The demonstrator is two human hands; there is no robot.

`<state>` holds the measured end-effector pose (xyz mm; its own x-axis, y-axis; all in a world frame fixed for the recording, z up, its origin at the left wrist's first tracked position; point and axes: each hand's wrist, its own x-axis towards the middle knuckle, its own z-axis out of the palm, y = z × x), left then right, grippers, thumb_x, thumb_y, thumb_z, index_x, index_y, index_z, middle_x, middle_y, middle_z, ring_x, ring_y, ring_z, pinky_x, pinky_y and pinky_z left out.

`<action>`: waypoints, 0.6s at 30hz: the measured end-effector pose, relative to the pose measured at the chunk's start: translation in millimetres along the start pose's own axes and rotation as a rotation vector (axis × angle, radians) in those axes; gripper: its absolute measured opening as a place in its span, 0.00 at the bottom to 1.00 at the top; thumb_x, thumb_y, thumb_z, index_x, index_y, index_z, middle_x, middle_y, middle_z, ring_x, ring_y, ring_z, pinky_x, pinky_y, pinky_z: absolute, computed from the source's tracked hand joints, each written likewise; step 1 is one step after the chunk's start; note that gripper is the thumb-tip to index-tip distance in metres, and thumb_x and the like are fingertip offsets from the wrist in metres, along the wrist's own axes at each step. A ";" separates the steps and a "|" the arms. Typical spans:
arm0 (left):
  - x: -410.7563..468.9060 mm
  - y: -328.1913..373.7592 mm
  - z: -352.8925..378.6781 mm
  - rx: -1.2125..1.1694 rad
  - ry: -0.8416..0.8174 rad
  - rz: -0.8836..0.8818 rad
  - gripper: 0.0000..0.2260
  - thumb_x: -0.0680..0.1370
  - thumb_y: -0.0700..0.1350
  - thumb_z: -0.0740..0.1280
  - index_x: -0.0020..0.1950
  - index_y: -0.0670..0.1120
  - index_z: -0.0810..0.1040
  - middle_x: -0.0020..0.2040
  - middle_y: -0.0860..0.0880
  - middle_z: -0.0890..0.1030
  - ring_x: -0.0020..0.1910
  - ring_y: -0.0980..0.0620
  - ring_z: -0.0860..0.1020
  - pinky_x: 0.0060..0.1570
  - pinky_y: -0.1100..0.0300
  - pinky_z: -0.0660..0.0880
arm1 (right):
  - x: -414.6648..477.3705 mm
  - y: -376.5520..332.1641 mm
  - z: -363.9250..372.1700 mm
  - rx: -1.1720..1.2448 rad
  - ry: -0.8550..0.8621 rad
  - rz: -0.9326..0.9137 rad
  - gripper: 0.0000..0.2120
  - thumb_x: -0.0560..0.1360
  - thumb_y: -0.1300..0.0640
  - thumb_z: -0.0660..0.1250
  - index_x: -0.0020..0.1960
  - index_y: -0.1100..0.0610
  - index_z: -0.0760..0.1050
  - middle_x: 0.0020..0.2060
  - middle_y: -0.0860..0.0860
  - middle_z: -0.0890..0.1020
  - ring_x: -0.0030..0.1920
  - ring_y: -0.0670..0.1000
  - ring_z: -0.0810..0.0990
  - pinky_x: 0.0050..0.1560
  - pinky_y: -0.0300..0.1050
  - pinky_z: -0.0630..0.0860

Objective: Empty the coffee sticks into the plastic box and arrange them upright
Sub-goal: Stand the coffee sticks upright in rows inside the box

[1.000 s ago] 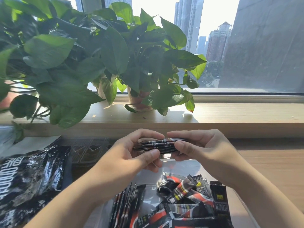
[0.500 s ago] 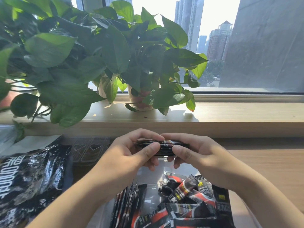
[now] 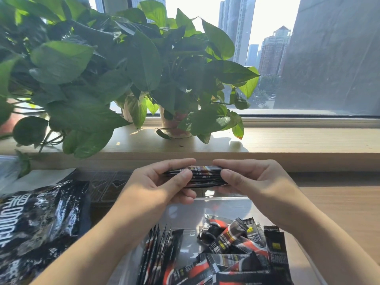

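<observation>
Gripping a level bundle of coffee sticks [image 3: 203,176] just above the clear plastic box [image 3: 185,210], left hand [image 3: 162,182] and right hand [image 3: 254,182] curled round opposite ends. Inside the box, a row of sticks [image 3: 158,249] on edge at left, a loose heap [image 3: 236,245] at right.

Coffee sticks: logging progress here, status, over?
Status: left hand and right hand grip bundle of coffee sticks above plastic box. Inside: upright row left, loose pile right. Nothing between bundle and box.
</observation>
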<state>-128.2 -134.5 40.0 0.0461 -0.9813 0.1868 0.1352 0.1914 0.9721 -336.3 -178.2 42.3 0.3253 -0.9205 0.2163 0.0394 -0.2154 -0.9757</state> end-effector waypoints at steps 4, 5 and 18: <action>-0.6 2.0 0.8 -0.024 0.011 -0.020 0.11 0.67 0.42 0.72 0.49 0.46 0.88 0.37 0.42 0.85 0.33 0.52 0.83 0.36 0.67 0.80 | 0.3 0.4 -0.5 0.059 -0.040 -0.014 0.17 0.69 0.61 0.71 0.58 0.59 0.83 0.48 0.54 0.88 0.47 0.53 0.88 0.47 0.36 0.82; -0.4 2.3 0.5 -0.032 0.013 -0.029 0.11 0.67 0.41 0.73 0.48 0.46 0.88 0.36 0.42 0.85 0.33 0.52 0.83 0.36 0.67 0.80 | 0.0 0.4 -1.0 0.065 -0.060 -0.024 0.18 0.70 0.61 0.71 0.59 0.58 0.82 0.48 0.54 0.88 0.48 0.53 0.88 0.48 0.36 0.82; -7.4 8.4 -2.1 -0.132 -0.226 -0.161 0.11 0.69 0.40 0.70 0.49 0.41 0.87 0.42 0.42 0.85 0.29 0.55 0.78 0.31 0.68 0.77 | -5.1 -2.5 -0.6 -0.612 -0.094 -0.713 0.18 0.66 0.64 0.81 0.55 0.59 0.85 0.46 0.51 0.85 0.45 0.50 0.85 0.42 0.40 0.82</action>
<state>-125.3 -125.6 46.5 -0.2058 -0.9758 0.0734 0.2508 0.0199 0.9678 -338.6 -173.1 43.7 0.4917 -0.4810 0.7258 -0.2358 -0.8760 -0.4208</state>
